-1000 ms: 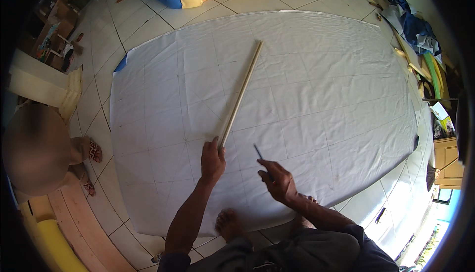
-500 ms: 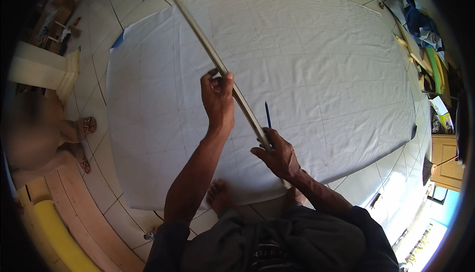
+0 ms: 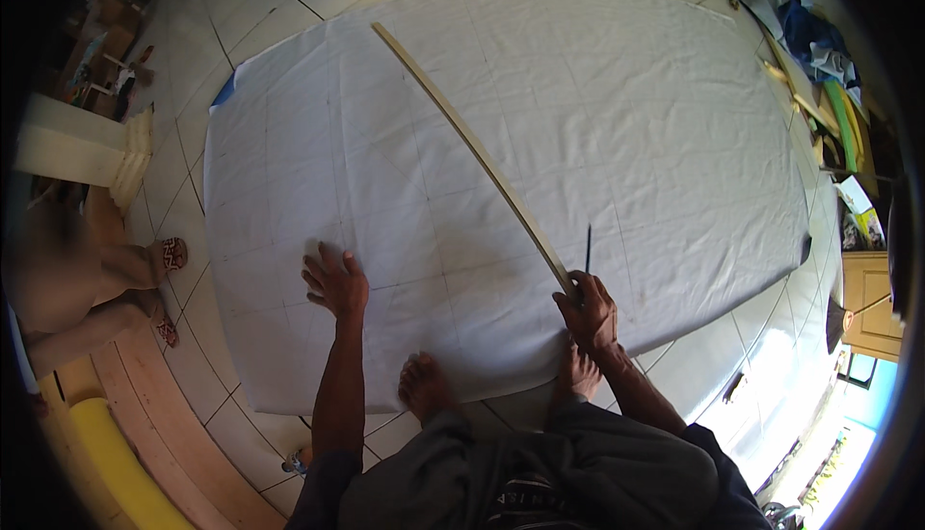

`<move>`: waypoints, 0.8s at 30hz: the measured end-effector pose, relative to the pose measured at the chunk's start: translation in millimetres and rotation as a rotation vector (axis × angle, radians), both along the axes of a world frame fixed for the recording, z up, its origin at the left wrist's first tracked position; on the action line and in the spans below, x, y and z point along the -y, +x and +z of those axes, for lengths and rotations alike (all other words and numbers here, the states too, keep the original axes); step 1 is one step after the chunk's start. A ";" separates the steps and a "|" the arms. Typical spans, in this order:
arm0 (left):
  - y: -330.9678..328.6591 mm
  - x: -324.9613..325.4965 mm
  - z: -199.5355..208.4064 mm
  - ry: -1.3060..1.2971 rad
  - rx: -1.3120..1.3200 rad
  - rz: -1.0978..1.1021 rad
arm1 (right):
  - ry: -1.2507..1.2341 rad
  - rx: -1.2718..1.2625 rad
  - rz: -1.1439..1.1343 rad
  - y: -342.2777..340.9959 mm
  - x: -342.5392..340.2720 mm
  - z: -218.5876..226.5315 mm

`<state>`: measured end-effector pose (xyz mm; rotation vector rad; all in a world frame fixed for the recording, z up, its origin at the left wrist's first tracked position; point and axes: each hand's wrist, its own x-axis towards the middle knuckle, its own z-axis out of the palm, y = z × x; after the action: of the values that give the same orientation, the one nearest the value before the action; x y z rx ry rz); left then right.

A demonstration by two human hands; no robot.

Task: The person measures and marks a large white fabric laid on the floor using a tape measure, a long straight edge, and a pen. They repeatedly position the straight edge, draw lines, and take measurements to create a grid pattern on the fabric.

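Note:
A large pale grey-white sheet (image 3: 665, 173), marked with thin grid lines, is spread over the floor in front of my feet. My left hand (image 3: 335, 284) is open over its left part, fingers spread; whether the palm presses the sheet is hard to tell. My right hand (image 3: 590, 314) closes around the near end of a long, straight, flat bar (image 3: 482, 157). From there the bar slants away to the far left across the sheet. A dark pencil-like stick (image 3: 589, 249) also juts up from the right hand's fingers.
On the left a person (image 3: 72, 260) sits with sandalled feet beside the sheet. A yellow roll (image 3: 125, 463) lies by wooden boards (image 3: 178, 424) at lower left. Dark blue cloth (image 3: 809, 34) and long strips pile up at far right, above a wooden cabinet (image 3: 867, 304).
My left hand has let go of the bar and moved left and nearer. The bar has come down toward the sheet, and my right hand has shifted right with its near end.

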<state>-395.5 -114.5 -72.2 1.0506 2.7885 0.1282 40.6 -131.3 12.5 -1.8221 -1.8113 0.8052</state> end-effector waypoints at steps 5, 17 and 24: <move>-2.9 3.8 -6.3 -0.069 0.017 -0.035 | 0.155 0.209 -0.066 33.2 -6.3 -30.9; -12.6 38.5 -10.4 -0.007 -0.094 -0.019 | 0.157 0.518 -0.233 149.9 -9.6 -84.1; -47.2 173.2 -12.8 0.157 -0.184 -0.149 | 0.131 0.527 -0.238 166.6 7.3 -83.4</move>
<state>-442.7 -287.7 -85.0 1.3689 2.8863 0.2475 207.2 -138.6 -70.9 -2.2481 -1.8318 0.1135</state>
